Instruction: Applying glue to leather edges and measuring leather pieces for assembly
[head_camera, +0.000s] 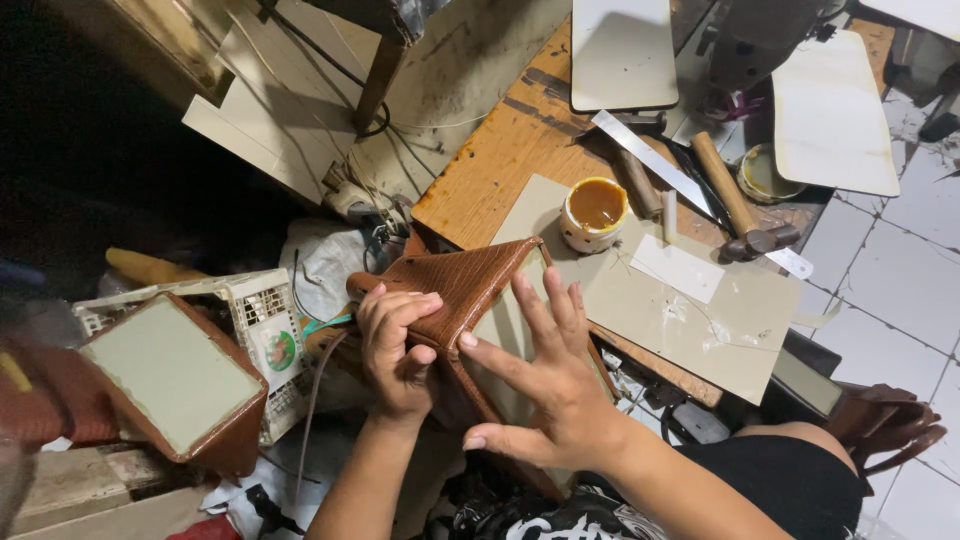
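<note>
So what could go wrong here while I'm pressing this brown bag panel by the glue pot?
The open glue pot stands just past the brown bag panel; a nudge might tip it onto the work.
The left hand folds the panel's edge while the right hand presses flat, so the edge might shift crooked.
The hammer lies near the table edge.

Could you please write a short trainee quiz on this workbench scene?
1. True or false: the left hand grips the brown bag piece.
2. What lies flat on the piece's pale lining: A) the hammer, B) the right hand, C) the ruler?
3. What stands on the table just above the piece?

Key: 1 true; 2 B; 3 the glue pot.
</note>
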